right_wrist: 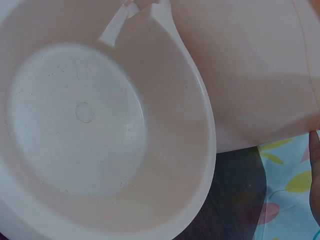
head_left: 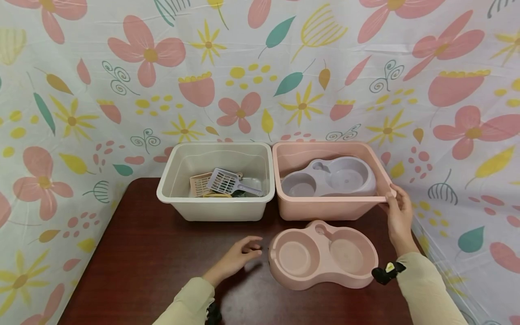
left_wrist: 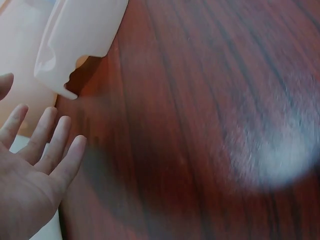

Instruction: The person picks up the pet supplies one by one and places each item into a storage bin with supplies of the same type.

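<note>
On the table, a pink double pet bowl [head_left: 325, 253] lies in front of a pink litter box [head_left: 325, 208]. A lilac double pet bowl [head_left: 321, 180] sits tilted inside that box. My right hand [head_left: 400, 216] grips the box's front right corner, thumb at the front and fingers along the side; only one finger [right_wrist: 314, 175] shows in the right wrist view. My left hand [head_left: 237, 257] hovers just left of the pink bowl without touching it. In the left wrist view its fingers are spread and nothing lies in the palm.
Left of the pink box stands a whitish litter box [head_left: 219, 210], holding a grey slotted scoop [head_left: 249, 189], a beige slotted scoop [head_left: 197, 180] and some small items partly hidden. A dark red wooden table [head_left: 142, 253] bears everything; a flowered cloth [head_left: 243, 67] hangs behind and at the sides.
</note>
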`<state>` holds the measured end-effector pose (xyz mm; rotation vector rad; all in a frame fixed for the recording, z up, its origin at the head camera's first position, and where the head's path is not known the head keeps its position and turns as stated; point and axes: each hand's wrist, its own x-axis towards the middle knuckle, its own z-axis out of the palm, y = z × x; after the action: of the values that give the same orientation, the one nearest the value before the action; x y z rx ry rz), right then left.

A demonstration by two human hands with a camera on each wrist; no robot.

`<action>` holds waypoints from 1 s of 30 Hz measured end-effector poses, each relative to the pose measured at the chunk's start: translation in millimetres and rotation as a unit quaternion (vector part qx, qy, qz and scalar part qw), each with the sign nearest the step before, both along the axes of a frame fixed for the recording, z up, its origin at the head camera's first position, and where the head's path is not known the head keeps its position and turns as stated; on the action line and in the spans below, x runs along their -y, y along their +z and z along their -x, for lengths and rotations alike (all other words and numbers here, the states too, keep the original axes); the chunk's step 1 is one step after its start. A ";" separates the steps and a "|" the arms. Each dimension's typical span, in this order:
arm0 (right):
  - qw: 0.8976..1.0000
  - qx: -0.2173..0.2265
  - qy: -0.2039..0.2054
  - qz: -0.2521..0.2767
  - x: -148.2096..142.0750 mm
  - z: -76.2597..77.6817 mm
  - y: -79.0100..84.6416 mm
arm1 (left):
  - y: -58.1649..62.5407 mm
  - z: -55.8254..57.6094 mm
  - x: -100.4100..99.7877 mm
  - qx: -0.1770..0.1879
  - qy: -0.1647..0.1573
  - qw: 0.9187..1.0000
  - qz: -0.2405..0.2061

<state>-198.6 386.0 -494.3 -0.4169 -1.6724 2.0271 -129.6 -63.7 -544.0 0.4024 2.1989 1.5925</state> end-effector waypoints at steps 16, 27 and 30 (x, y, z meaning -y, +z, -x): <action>1.000 -0.008 -0.005 -0.003 2.7 -0.3 0.6 | -10.3 -5.8 -22.8 0.039 0.016 0.999 -0.011; 0.999 0.012 -0.007 -0.031 4.9 -3.5 5.7 | -11.9 -6.5 -36.7 0.058 0.039 0.998 -0.009; 1.000 0.004 -0.005 -0.031 9.0 -6.5 11.5 | -13.6 -6.4 -40.4 0.062 0.050 0.997 -0.009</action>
<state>-192.1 377.0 -482.8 -0.4125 -1.7301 1.9641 -123.1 -23.3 -557.5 0.1958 2.1423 1.6432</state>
